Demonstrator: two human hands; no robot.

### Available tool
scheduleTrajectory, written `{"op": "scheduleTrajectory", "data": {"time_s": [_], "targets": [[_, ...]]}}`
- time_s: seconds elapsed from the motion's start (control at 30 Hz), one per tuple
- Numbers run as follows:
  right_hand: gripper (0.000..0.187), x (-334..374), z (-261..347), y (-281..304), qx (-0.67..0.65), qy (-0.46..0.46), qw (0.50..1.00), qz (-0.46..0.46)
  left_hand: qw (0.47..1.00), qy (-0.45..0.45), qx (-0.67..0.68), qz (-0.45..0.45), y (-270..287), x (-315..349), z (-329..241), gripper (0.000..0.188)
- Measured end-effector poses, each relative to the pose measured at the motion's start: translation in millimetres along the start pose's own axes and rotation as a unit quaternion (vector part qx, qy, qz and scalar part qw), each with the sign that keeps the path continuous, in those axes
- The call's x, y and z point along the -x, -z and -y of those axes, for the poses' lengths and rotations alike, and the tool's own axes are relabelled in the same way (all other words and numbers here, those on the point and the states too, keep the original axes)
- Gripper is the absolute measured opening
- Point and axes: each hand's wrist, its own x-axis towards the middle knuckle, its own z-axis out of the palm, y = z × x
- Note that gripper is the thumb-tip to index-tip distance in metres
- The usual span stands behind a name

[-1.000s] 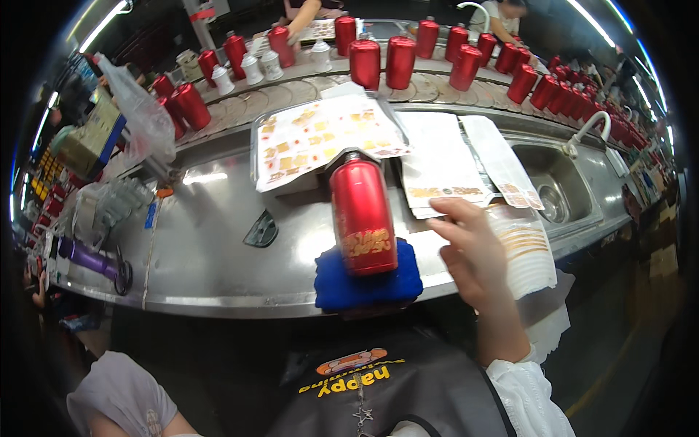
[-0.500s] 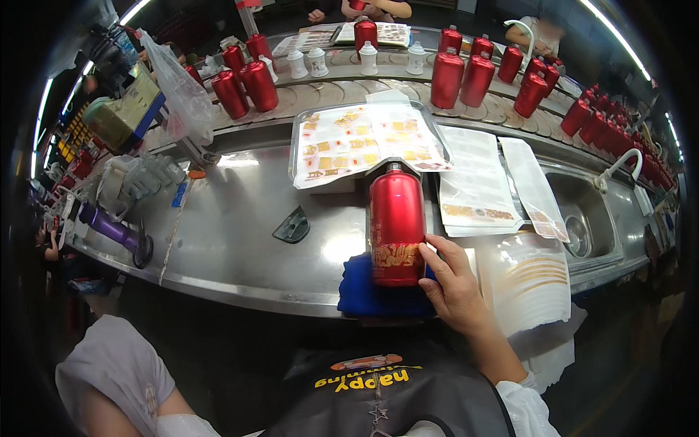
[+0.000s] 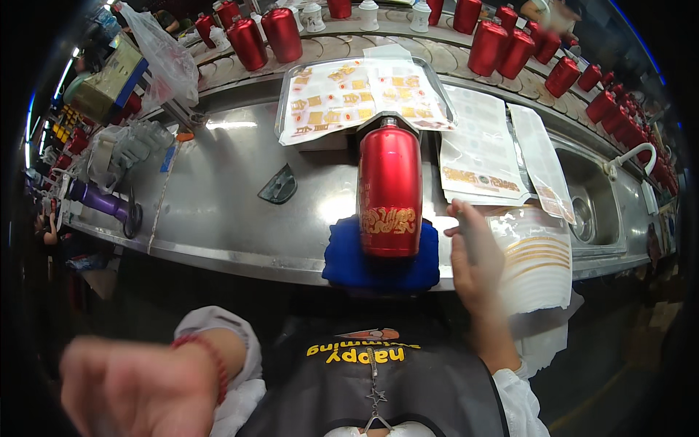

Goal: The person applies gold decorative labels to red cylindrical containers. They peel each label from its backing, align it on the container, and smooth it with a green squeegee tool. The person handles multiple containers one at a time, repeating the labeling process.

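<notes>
A shiny red bottle (image 3: 390, 182) with a gold pattern round its lower part lies on a folded blue cloth (image 3: 342, 255) at the counter's front edge. Its neck rests in a dark notched holder (image 3: 371, 127). My right hand (image 3: 477, 255) is just right of the bottle and apart from it, somewhat blurred, thumb and fingers parted, with nothing I can make out in them. Low at the left, my left hand (image 3: 131, 386) is raised over the floor side, its fingers smeared by motion. A dark, flat, curved-edged piece (image 3: 278, 185) lies on the steel counter left of the bottle.
Behind the bottle, a metal tray (image 3: 445, 91) bears sheets of gold and red decals (image 3: 342, 102). More decal sheets (image 3: 480, 146) lie to the right, before a sink (image 3: 608, 218). Red bottles (image 3: 282, 35) and white small pots (image 3: 368, 14) stand on the conveyor. A purple tool (image 3: 98, 198) lies left.
My right hand has come off the bottle and moved up and right. My left hand has come into view at the lower left. The view has tilted slightly downward.
</notes>
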Motion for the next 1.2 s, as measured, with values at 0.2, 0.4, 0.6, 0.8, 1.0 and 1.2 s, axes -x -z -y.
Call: {"op": "scheduleTrajectory", "data": {"time_s": [0.2, 0.4, 0.6, 0.8, 1.0, 1.2], "targets": [[0.025, -49.3, 47.6, -21.0, -0.149, -0.158, 0.976, 0.019, 0.780, 0.483, -0.278, 0.284, -40.5, 176.3, 73.7, 0.112], [0.023, -43.2, 28.9, -26.1, -0.077, -0.196, 0.977, 0.019, 0.751, 0.508, -0.301, 0.297, -47.9, 191.1, 89.2, 0.124], [0.018, -43.2, 31.5, -23.6, -0.116, -0.153, 0.981, 0.042, 0.733, 0.447, -0.359, 0.366, -46.7, 167.2, 88.2, 0.126], [0.025, -52.7, 45.4, -20.0, 0.207, 0.271, 0.939, 0.048, 0.729, 0.534, -0.309, 0.297, -46.3, 187.0, 90.4, 0.124], [0.044, -62.2, 33.5, -10.1, 0.152, 0.220, 0.962, 0.052, 0.735, 0.461, -0.364, 0.338, -49.2, 171.5, 89.2, 0.128], [0.040, -56.3, 39.4, -9.3, -0.001, 0.164, 0.973, 0.160, 0.737, 0.500, -0.337, 0.304, -49.1, 184.5, 87.3, 0.129]]}}
